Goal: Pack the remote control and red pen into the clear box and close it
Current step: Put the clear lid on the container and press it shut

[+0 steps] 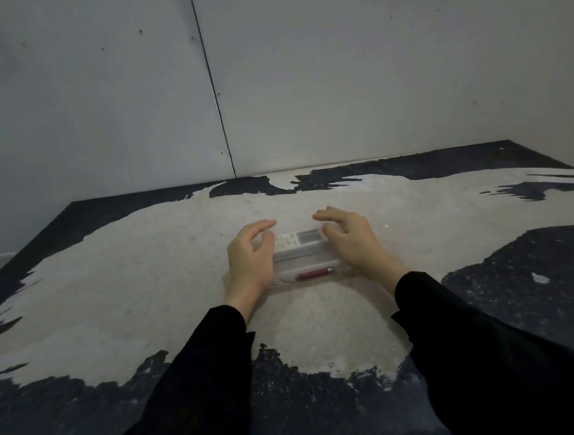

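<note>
Looking down from the head camera, we saw the clear box (304, 262) lying on the pale patch of a black-and-white mottled table (146, 280), well out in front of us and about centred. Inside it the remote control (298, 242) lay lengthwise along the far side, its display toward the right; the red pen (314, 274) lay parallel along the near side, just beside the remote. Both items were in the box. We could not tell whether the lid was fully seated — clear plastic, too blurred.

Our left hand (251, 258) sat at the box's left end, palm against it, fingers curled and spread above the far corner, not clenched on anything. Our right hand (352, 239) mirrored it at the right end, fingers arched loosely over the far right corner, thumb side toward the remote's display. Both hands were open, flanking the box; heels touching or just beside its ends, fingertips apart from each other.

Black sleeves (460, 341) covered both forearms. A grey panelled wall (97, 95) with a dark vertical seam stood behind the table.
</note>
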The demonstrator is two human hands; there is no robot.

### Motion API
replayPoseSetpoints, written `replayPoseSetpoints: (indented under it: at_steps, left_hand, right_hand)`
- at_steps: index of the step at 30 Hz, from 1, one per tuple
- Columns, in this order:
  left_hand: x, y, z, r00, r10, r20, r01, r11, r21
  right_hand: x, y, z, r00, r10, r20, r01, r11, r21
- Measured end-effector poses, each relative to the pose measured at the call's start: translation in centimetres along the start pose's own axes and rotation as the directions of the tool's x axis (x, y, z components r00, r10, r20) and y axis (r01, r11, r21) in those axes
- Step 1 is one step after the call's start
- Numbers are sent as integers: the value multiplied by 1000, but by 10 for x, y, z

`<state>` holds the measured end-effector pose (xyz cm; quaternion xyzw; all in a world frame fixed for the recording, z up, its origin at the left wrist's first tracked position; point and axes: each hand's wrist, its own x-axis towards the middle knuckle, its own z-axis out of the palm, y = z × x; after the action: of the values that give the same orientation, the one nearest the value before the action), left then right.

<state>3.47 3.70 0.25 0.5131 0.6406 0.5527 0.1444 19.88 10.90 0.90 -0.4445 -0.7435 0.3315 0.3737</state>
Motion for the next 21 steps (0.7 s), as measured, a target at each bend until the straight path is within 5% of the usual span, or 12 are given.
replayPoseSetpoints:
  at_steps: [4,8,11,13,16,21]
  left_hand:
    - [-4,1,-2,987,157,-37,-142,954,263]
    - [-13,3,-11,938,339,65,-325,805,496]
    - [-22,-1,-19,931,319,176,-364,792,490]
    - [-25,-1,-25,910,308,276,-405,801,441]
    - [-30,2,-31,860,284,423,-448,818,360]
    - [-19,10,-13,835,319,448,-490,802,341]
  right_hand:
    - [-12,-8,-3,961,-241,-138,189,931,-313]
    - [-28,-7,-14,944,-328,37,308,835,-456]
    - [-45,-5,-21,927,-297,231,374,794,-480]
    - [-48,-3,-25,896,-313,316,444,672,-592]
    - [-46,3,-36,872,-360,333,488,577,-654]
    - [-38,16,-53,865,-373,336,493,506,-707]
